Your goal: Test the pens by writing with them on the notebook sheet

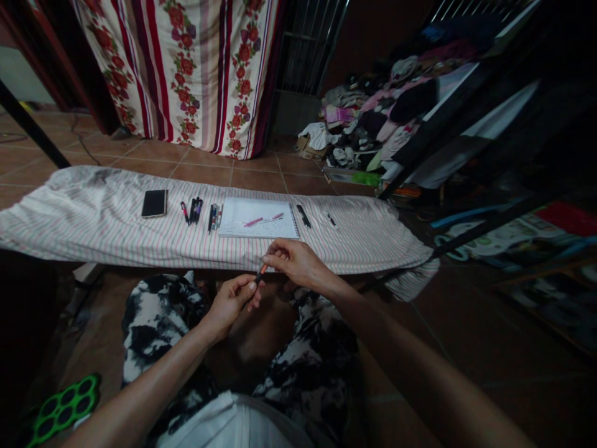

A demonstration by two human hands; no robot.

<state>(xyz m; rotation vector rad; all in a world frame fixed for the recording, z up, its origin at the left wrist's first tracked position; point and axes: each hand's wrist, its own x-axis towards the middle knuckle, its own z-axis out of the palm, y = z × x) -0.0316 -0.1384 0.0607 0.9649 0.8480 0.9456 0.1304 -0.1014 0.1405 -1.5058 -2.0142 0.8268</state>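
My left hand [232,298] and my right hand [296,261] meet just below the near edge of a striped ironing board [93,218]. Both are closed on one small pen [260,274] with an orange part near its upper end. The left hand wraps the dark lower end, and the right hand pinches the upper end. Above them on the board lies an open spiral notebook [259,218] with a pink pen [253,222] and another pen [275,217] resting on its page.
A black phone [154,203] lies on the board's left part. Several pens [193,210] lie between phone and notebook; a black pen [303,216] lies right of it. Floral bedding [186,68] hangs behind. A clothes heap [373,118] and dark rails [466,124] stand at right. A green tray [60,407] sits low left.
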